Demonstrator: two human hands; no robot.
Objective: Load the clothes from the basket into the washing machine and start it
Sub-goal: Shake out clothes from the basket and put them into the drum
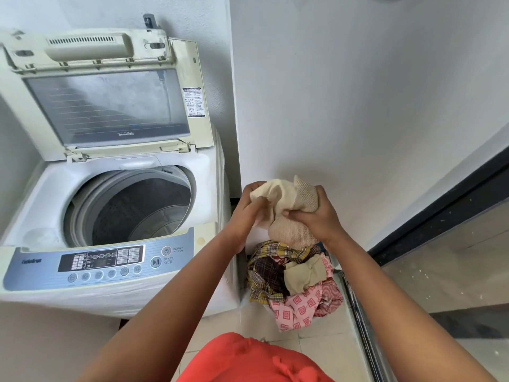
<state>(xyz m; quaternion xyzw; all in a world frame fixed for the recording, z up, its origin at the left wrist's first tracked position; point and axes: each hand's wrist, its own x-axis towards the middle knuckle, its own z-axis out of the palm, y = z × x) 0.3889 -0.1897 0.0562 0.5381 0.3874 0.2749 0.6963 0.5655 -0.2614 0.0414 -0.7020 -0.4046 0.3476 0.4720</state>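
A top-loading washing machine (203, 172) stands at the left with its lid (107, 106) raised, and its drum (137, 210) looks bare inside. To its right, a heap of clothes (294, 282) fills a basket on the floor; the basket itself is mostly hidden. Above the heap, my left hand (249, 209) and my right hand (316, 213) both grip a cream and beige garment (289, 199), lifted clear of the pile. The control panel (102, 263) with its start/pause button (156, 262) faces me.
A white wall (358, 106) rises behind the basket. A dark-framed glass door (446, 244) runs along the right, with its track beside the basket. My orange clothing (248, 359) fills the bottom middle. The floor is pale tile.
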